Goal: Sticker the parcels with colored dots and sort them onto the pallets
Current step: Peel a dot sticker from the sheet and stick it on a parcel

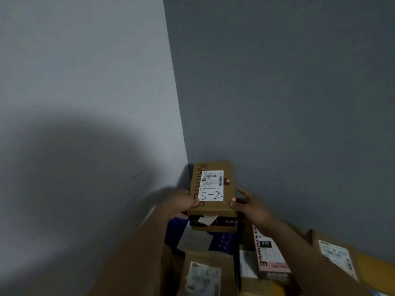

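Head view: brown box (pixel 228 191) in wall corner, pink dot (pixel 233 199) on top; left hand (pixel 188 202) curls round near left edge; right hand (pixel 250 205) flat, fingers spread, against right side; best set box down slow, square, snug.

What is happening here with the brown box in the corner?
A person handles a brown box in the wall corner. The left hand grips its near left corner; the right hand touches its near right corner, fingers spread. The box bears a white label and a pink dot. A blue pallet shows below it; other parcels lie nearer the camera.
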